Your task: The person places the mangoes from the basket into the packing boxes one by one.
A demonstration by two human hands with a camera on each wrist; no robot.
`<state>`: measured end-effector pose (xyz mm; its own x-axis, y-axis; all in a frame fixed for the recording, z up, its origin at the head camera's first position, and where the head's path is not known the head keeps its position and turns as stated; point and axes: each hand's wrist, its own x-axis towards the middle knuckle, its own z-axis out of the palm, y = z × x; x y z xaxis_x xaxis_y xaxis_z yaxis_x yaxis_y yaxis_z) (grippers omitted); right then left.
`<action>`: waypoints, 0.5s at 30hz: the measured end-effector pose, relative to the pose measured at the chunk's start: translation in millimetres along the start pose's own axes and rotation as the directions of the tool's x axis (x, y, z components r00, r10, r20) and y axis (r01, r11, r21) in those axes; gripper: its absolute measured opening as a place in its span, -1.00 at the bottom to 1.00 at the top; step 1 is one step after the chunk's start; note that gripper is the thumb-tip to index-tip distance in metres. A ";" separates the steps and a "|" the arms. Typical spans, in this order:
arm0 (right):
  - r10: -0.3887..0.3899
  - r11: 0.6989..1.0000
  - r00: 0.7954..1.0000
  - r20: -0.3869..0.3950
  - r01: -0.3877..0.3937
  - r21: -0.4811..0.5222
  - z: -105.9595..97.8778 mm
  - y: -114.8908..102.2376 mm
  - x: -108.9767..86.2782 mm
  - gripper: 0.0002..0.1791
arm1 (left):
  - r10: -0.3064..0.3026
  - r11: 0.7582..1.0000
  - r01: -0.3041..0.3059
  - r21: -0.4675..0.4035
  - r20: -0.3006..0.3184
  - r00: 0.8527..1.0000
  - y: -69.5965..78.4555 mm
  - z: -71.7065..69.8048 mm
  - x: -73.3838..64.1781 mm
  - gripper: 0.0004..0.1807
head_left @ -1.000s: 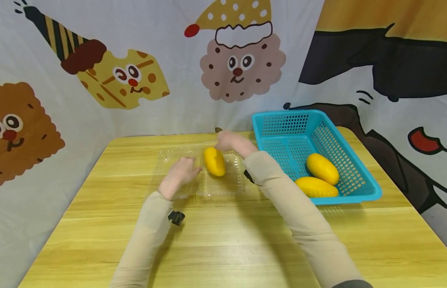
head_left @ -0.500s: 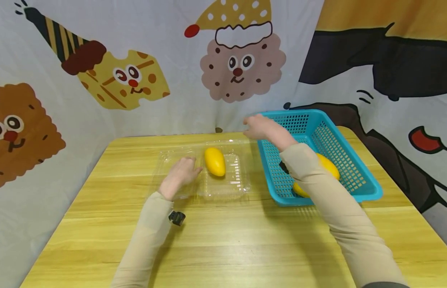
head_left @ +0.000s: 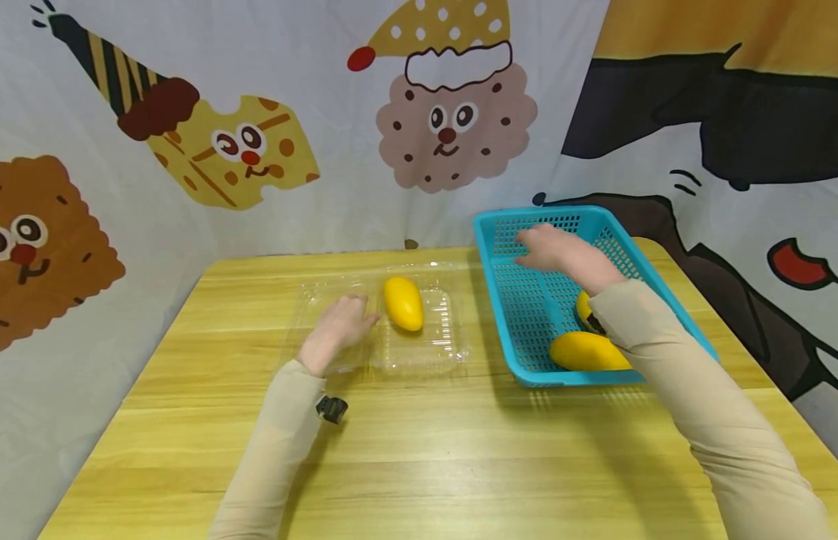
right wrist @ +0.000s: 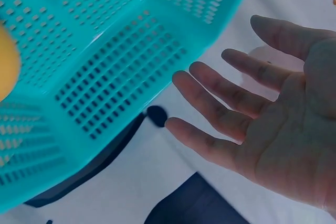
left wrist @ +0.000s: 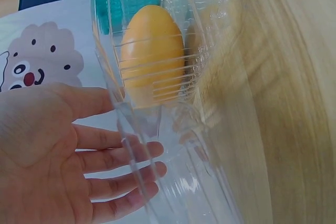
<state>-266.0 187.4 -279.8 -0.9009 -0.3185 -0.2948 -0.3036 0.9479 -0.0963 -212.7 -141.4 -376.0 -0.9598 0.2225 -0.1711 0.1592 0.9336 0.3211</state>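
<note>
A clear plastic clamshell box (head_left: 428,351) lies opened out on the table, one yellow mango (head_left: 403,304) in the back left of its right half. My left hand (head_left: 340,324) is over the left half; in the left wrist view its fairly straight fingers (left wrist: 113,184) reach the clear plastic, and the mango shows through the box wall. Over the blue basket (head_left: 489,300), my right hand (head_left: 552,249) has its fingers spread and holds nothing. Two more mangoes lie in the basket's near right part: a front mango (head_left: 586,352) and one behind it (head_left: 582,307), partly hidden by my right wrist.
The wooden table (head_left: 419,450) ends at the back against a white cloth (head_left: 324,217) with cartoon prints. The basket's raised rim stands to the right of the clamshell. A small black device (head_left: 332,409) sits at my left wrist.
My right hand has let go of the mango in the clamshell and moved right, over the basket. My left hand has stayed in place.
</note>
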 end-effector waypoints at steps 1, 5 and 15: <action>0.008 1.000 1.000 0.002 -0.008 -0.006 1.3 3.3 -2.0 -0.42 | -0.001 1.000 0.001 0.000 0.000 1.000 -0.1 -0.1 0.0 -0.38; 0.029 0.999 0.999 0.019 -0.028 -0.015 7.2 18.2 -7.6 -0.42 | -0.005 1.000 0.005 -0.004 0.005 1.000 -0.4 -0.4 -0.1 -0.38; 0.092 0.995 0.986 0.140 -0.084 -0.061 28.2 52.9 -20.8 -0.35 | 0.004 1.000 -0.005 0.015 0.011 1.000 -0.2 0.4 1.6 -0.37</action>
<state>-254.6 244.3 -305.5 -0.8729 -0.2261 -0.4324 -0.2447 0.9695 -0.0128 -214.2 -141.1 -376.7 -0.9565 0.2297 -0.1797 0.1672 0.9367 0.3075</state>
